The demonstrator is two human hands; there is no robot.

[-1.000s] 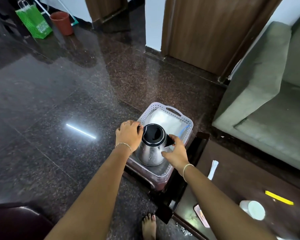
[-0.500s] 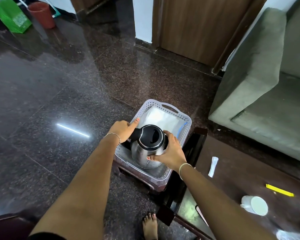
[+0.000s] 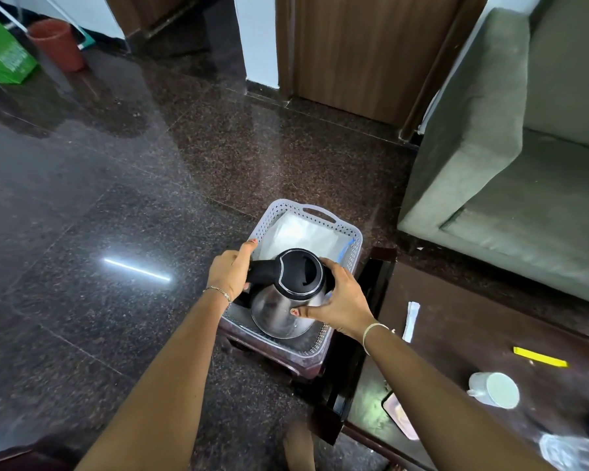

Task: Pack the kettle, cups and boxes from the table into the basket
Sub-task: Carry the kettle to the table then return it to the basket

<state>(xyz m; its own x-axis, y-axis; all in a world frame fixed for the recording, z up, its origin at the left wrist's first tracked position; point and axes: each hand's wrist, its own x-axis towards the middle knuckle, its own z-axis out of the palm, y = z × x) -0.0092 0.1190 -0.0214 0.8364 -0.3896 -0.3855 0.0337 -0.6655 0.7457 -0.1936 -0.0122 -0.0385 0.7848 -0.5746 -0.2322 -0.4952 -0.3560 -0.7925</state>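
Centre frame, the kettle (image 3: pixel 286 294) is inside the basket (image 3: pixel 320 212). The left hand (image 3: pixel 228 273) has its fingers wrapped round the black handle, and the right hand (image 3: pixel 344 300) clasps the steel side. A cup (image 3: pixel 495 390) is on the desk (image 3: pixel 473 334), lower right. White print on the green bag (image 3: pixel 4 56), upper left, is too blurred to read.

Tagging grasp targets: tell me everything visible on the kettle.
The kettle has a shiny steel body flaring to its base, a round black lid with a metal rim, and a black handle pointing left. It stands roughly upright in the near end of the basket. The left hand grips the handle; the right hand cups the body.
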